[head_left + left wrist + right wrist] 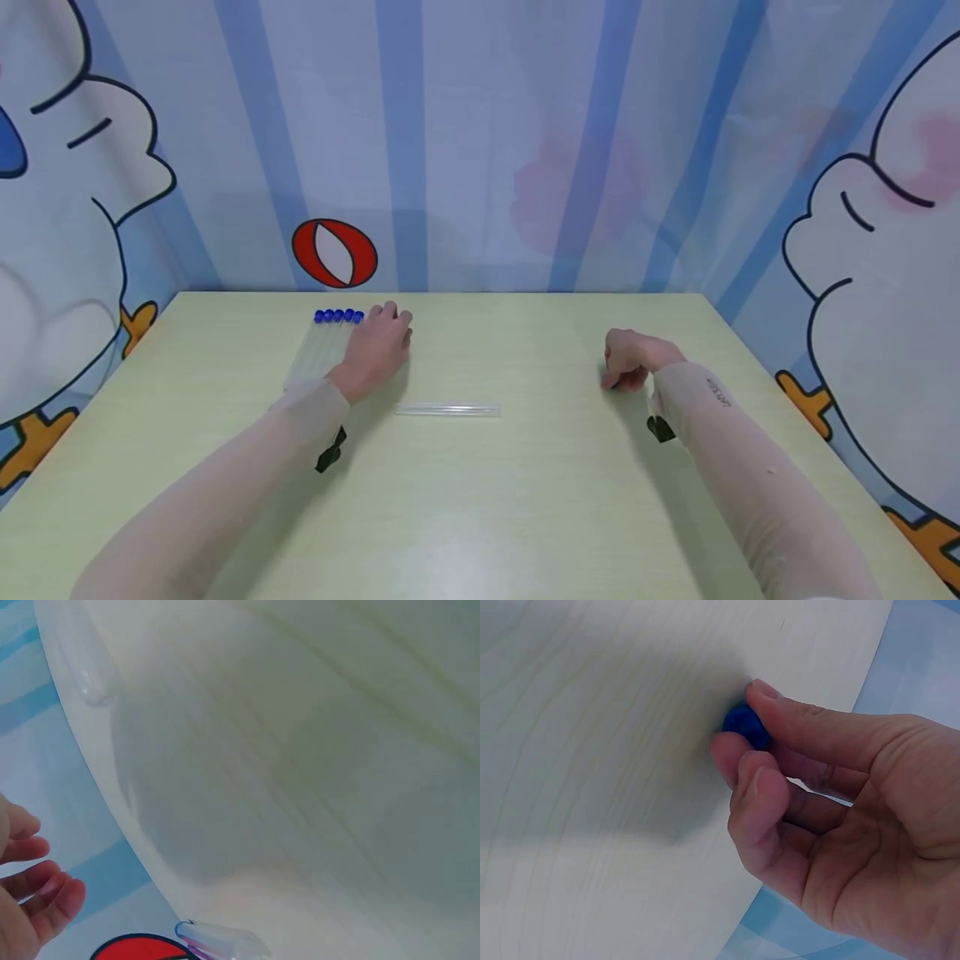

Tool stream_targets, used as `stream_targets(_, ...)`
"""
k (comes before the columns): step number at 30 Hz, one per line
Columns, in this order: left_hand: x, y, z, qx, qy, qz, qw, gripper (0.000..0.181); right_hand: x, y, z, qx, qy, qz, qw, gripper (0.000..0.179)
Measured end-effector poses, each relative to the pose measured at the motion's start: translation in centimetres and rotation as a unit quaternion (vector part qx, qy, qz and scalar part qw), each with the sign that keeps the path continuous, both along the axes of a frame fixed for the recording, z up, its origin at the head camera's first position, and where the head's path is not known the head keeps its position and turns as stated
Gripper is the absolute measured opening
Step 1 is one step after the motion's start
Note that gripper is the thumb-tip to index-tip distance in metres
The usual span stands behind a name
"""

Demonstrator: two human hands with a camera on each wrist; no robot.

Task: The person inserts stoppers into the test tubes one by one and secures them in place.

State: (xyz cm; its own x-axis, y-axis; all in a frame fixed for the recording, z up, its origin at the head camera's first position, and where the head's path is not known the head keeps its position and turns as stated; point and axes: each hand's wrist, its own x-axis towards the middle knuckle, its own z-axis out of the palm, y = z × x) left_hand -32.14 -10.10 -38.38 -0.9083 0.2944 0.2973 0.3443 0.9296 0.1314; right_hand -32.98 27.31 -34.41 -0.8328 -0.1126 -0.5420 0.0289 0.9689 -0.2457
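Note:
Over the far left of the table, my left hand (377, 348) hovers beside a row of clear tubes (311, 354) with blue caps (339, 317), partly covering them. Its fingers (56, 896) look relaxed, with nothing between them in the left wrist view. Close over the table on the right, my right hand (633, 358) pinches a small round blue cap (744, 727) between thumb and fingertips. A single clear tube (447, 410) lies sideways on the table between the hands, with no blue cap visible on it.
The pale wood-grain table (480, 500) ends at the back against a blue striped cloth (487, 142) printed with cartoon figures. A red-and-white ball print (307, 250) is on the cloth behind the left hand. A dark strap piece (330, 454) hangs under the left sleeve.

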Motion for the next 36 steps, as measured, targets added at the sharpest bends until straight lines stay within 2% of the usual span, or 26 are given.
stream_targets(4,0.6,0.6,-0.2,0.004,0.024,-0.037,0.999,0.02,0.0,0.0,-0.1,0.0,0.005,0.002,1.0,0.014)
stream_targets(7,1.1,1.0,-0.4,0.02,0.033,-0.091,0.9951,0.017,-0.1,0.0,-0.2,0.001,0.006,0.002,1.0,0.014)
stream_targets(12,1.7,1.3,-0.8,0.038,0.02,-0.175,0.9836,0.015,-0.2,-0.1,-0.3,0.005,0.008,-0.003,1.0,0.013)
stream_targets(17,2.4,1.6,-1.4,0.001,0.013,-0.232,0.9727,0.019,-0.4,-0.1,-0.3,0.003,0.008,-0.005,1.0,0.013)
stream_targets(22,3.3,2.0,-1.8,-0.045,0.01,-0.29,0.956,0.02,-0.3,-0.1,-0.2,0.002,0.008,-0.003,1.0,0.013)
stream_targets(26,3.9,2.4,-1.9,-0.067,-0.007,-0.312,0.9479,0.019,-0.1,-0.1,-0.1,0.002,0.01,0.001,0.9999,0.013)
stream_targets(31,4.2,2.7,-1.9,-0.076,-0.03,-0.323,0.943,0.016,0.0,-0.1,-0.1,-0.002,0.01,0.003,0.9999,0.018)
stream_targets(36,4.4,3.0,-2.1,-0.086,-0.038,-0.328,0.94,0.013,0.1,-0.1,-0.2,0.0,0.01,0.003,0.9999,0.021)
